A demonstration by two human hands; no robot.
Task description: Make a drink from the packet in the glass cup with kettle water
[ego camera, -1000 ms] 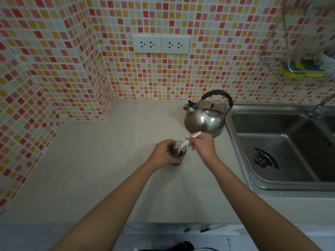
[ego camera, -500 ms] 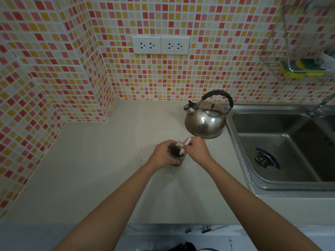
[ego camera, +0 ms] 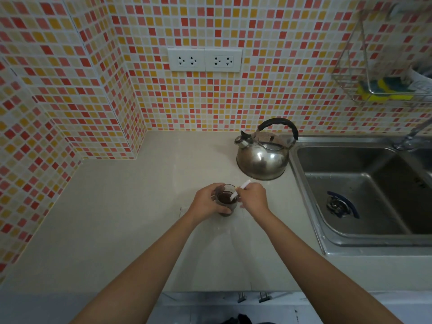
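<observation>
Still left hand [ego camera: 207,201] grips glass cup [ego camera: 226,200], right hand [ego camera: 254,197] pinches tilted-back spoon [ego camera: 238,191]

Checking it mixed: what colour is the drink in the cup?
Dark brown, seen in the head view inside the glass cup.

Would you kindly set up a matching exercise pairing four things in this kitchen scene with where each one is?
Things:
1. kettle
2. glass cup
3. white spoon
4. yellow sponge

Places:
A. in the wire rack on the wall
B. held by the left hand
C. on the counter beside the sink
D. held by the right hand

Pairs: 1-C, 2-B, 3-D, 4-A
</observation>
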